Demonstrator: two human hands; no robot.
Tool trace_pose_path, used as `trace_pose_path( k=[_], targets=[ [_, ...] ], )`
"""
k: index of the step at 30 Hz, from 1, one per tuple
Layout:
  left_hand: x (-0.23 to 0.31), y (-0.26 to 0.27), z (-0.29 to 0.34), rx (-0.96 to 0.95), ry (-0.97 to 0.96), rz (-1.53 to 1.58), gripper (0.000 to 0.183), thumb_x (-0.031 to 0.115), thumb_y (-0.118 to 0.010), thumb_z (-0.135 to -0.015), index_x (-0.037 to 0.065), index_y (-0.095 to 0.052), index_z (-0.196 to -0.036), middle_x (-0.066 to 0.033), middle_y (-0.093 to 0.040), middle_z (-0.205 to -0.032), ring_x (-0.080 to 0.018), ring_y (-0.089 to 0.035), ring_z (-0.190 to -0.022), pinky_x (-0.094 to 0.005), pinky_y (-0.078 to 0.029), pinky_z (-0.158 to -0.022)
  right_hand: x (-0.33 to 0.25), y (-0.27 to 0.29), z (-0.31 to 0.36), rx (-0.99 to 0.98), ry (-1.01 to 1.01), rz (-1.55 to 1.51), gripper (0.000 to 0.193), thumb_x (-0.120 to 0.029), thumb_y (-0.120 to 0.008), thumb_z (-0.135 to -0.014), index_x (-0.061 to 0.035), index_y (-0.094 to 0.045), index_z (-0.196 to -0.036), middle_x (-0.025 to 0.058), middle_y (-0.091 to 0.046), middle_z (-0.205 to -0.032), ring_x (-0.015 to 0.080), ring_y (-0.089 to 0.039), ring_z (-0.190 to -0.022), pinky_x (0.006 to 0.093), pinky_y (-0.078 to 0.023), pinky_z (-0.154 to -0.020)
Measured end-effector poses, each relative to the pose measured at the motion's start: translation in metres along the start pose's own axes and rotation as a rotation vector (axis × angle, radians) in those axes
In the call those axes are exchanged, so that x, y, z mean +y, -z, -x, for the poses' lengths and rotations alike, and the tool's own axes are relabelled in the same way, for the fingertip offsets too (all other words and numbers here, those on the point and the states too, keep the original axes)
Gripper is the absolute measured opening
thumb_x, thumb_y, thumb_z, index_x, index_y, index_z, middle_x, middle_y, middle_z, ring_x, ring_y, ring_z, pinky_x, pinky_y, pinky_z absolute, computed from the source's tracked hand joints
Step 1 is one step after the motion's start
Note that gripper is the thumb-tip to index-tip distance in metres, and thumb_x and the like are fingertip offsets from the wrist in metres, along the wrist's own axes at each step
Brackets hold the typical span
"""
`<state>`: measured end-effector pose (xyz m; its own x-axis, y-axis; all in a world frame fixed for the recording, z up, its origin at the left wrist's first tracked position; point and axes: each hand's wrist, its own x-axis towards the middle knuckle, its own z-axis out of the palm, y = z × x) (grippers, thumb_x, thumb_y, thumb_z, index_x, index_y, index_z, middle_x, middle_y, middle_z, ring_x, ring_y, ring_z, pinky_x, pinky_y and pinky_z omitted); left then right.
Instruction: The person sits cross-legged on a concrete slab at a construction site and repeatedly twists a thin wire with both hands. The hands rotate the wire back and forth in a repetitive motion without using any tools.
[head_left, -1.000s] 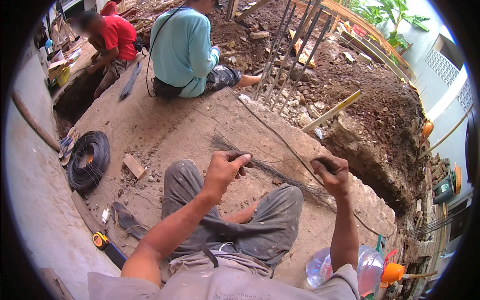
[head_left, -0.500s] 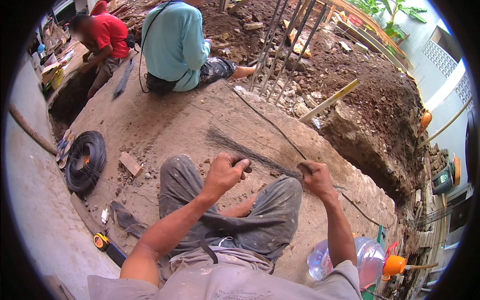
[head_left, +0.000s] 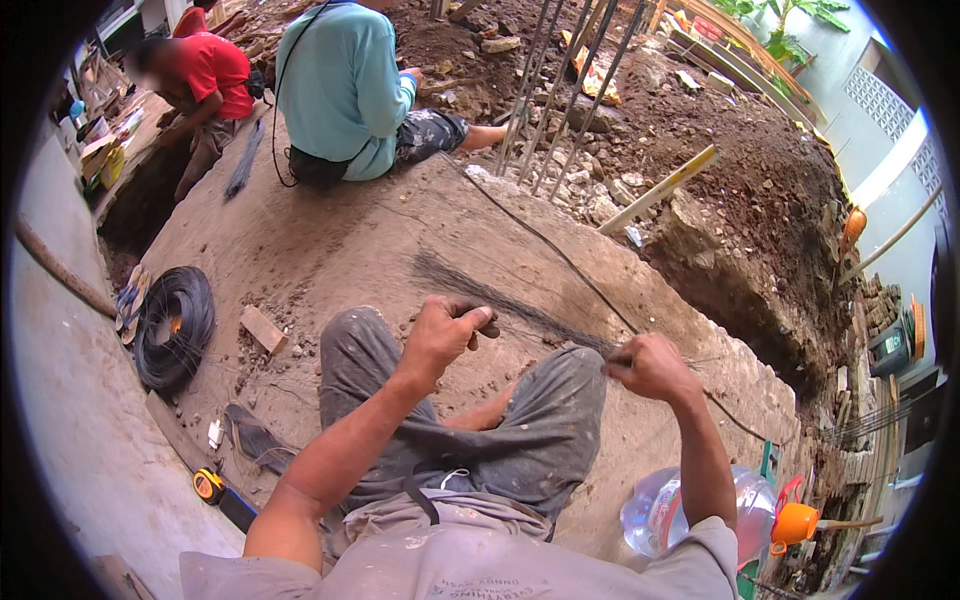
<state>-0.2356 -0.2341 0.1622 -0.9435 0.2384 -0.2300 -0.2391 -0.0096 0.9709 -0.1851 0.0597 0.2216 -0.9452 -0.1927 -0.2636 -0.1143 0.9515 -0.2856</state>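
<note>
My left hand (head_left: 445,338) is raised over my crossed legs, thumb pressed against curled fingers. Anything in that pinch is too thin to make out. Beyond my right knee, my right hand (head_left: 655,367) is closed, knuckles up, at the near right end of a bundle of thin dark wires (head_left: 500,302) lying on the concrete slab (head_left: 330,235). Its fingertips point down and left; what they pinch is hidden. A long dark cable or rod (head_left: 560,255) runs across the slab and passes behind my right hand.
At left lie a coil of black wire (head_left: 165,345), a wood block (head_left: 263,328) and a tape measure (head_left: 208,486). A clear bottle (head_left: 655,510) and orange cup (head_left: 795,522) sit by my right arm. Two people (head_left: 340,90) (head_left: 212,75) sit or crouch ahead. Upright rebars (head_left: 575,100) and a trench (head_left: 740,300) border the slab.
My right hand has moved a little right and turned, its wrist swinging outward. My left hand has shifted slightly left and up, still pinched.
</note>
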Motion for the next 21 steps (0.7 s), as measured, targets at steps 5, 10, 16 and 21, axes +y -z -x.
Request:
trace_pose_path(
  k=[5, 10, 16, 21],
  targets=[
    [-0.001, -0.011, 0.000, 0.022, 0.025, -0.069, 0.021, 0.015, -0.060, -0.086, -0.004, -0.068, -0.091, -0.0087, -0.070, -0.078, -0.0071, -0.054, -0.056, -0.0220, -0.040, -0.048, 0.026, -0.029, -0.022, 0.514, -0.020, -0.201, 0.013, -0.014, -0.065, -0.082, -0.0033, -0.070, -0.088, 0.0166, -0.066, -0.079, 0.0309, -0.064, -0.072, 0.0366, -0.049, -0.066],
    [-0.009, -0.004, -0.007, 0.054, 0.036, 0.031, 0.020, 0.016, -0.061, -0.086, -0.003, -0.068, -0.090, -0.0091, -0.070, -0.077, -0.0080, -0.056, -0.057, -0.0219, -0.042, -0.048, 0.024, 0.006, -0.012, 0.443, 0.131, -0.697, 0.016, -0.013, -0.067, -0.083, 0.0029, -0.068, -0.080, 0.0031, -0.063, -0.066, 0.0087, -0.054, -0.060, 0.0245, -0.041, -0.055],
    [0.004, 0.000, 0.001, 0.021, 0.017, 0.014, 0.020, 0.017, -0.063, -0.086, -0.002, -0.069, -0.090, -0.0085, -0.069, -0.076, -0.0081, -0.058, -0.058, -0.0218, -0.044, -0.050, 0.022, 0.032, 0.007, -0.169, 0.241, -0.455, 0.017, -0.014, -0.070, -0.079, 0.0023, -0.068, -0.076, 0.0067, -0.061, -0.064, 0.0126, -0.054, -0.059, 0.0289, -0.041, -0.055],
    [0.010, -0.006, 0.008, -0.017, -0.001, -0.091, 0.020, 0.017, -0.063, -0.086, -0.002, -0.069, -0.089, -0.0073, -0.069, -0.076, -0.0076, -0.057, -0.058, -0.0214, -0.044, -0.052, 0.048, -0.019, 0.003, 0.363, -0.128, -0.158, 0.019, -0.019, -0.071, -0.080, -0.0009, -0.070, -0.085, 0.0128, -0.066, -0.077, 0.0202, -0.063, -0.068, 0.0328, -0.048, -0.066]
  ],
)
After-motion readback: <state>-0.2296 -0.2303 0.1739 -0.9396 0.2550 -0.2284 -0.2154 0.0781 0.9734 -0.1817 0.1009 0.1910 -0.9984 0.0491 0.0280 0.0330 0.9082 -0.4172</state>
